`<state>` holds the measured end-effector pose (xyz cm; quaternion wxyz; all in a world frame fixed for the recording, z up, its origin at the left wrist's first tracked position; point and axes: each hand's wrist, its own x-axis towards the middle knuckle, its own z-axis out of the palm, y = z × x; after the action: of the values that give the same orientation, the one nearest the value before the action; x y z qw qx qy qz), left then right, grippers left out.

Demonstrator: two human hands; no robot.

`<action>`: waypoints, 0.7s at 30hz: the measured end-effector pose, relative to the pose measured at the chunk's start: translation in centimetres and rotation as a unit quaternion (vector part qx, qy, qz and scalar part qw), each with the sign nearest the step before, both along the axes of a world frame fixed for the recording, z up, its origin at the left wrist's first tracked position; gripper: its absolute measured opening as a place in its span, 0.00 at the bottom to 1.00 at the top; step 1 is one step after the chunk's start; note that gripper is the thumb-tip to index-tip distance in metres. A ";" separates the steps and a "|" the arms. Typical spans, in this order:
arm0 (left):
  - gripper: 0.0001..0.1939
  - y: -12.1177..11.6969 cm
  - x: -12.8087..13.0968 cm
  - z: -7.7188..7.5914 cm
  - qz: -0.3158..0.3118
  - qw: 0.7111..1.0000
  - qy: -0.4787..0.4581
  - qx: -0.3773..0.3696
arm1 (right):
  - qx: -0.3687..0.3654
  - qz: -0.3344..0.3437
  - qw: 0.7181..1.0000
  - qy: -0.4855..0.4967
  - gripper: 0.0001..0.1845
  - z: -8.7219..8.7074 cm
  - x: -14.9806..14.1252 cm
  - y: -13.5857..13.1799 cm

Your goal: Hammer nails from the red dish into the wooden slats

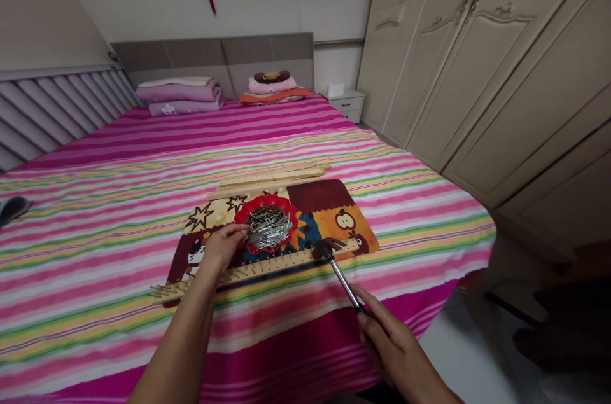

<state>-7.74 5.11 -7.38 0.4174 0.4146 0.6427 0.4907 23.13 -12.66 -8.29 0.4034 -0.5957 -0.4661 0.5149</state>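
A red scalloped bowl (262, 200) heaped with loose nails (271, 229) sits on a patterned mat (312, 196) just behind a nail-studded wooden strip (303, 257), the left hand (223, 248) at the bowl's rim, whether pinching a nail I cannot tell, while the right hand (386, 331) clamps its fingers around a claw hammer (342, 278).

Shiny metal nails (270, 229) fill a glossy, probably plastic bowl (289, 207); matt wooden strip (281, 262) at its six o'clock, polished metal shaft (344, 282) at four.
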 end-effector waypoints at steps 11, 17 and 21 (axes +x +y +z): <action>0.11 -3.5 1.0 2.7 0.019 0.987 -0.151 -0.048 | -0.002 0.003 1.000 0.002 0.31 -0.2 -0.4 -0.1; 0.15 -5.2 1.9 3.3 0.061 0.980 -0.189 -0.018 | -0.001 0.019 1.000 0.001 0.33 -0.8 -0.2 -0.2; 0.19 -6.0 2.1 4.7 0.112 0.973 -0.197 0.048 | 0.018 0.035 0.999 -0.009 0.33 -1.3 0.0 -0.1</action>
<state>-5.67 -0.89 -2.69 0.4580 0.2548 0.5656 0.6368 23.14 -12.77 -9.59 0.3915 -0.5765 -0.4992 0.5149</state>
